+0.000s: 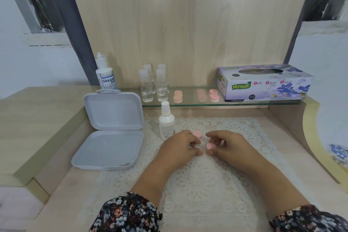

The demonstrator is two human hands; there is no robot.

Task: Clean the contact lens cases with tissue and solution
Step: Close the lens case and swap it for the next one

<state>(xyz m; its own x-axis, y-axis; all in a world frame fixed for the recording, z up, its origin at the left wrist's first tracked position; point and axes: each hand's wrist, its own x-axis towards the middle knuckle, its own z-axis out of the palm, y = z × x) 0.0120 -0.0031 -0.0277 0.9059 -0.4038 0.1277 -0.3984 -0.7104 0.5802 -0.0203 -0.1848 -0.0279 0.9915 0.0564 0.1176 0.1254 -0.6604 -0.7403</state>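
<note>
From the head camera, a pink contact lens case [204, 140] lies on the lace mat [216, 171], just to the right of the small white-capped solution bottle [166, 120]. Its long axis runs diagonally, one pink cap up beside the bottle, the other nearer the person. The left hand [178, 149] sits directly below the bottle, fingers curled in against the case's near-left side; whether they grip it or only steady it cannot be told. The right hand [228, 146], further right of the bottle, has thumb and fingertips [213, 140] pinching the nearer pink cap. Both hands meet at the case, so neither is clearly closer; the cap lies between the right fingertips, which suggests unscrewing comes next.

Three more pink cases [213, 95] wait on the glass shelf behind the bottle, with the tissue box [263, 83] at the shelf's right end, well apart from both hands.
</note>
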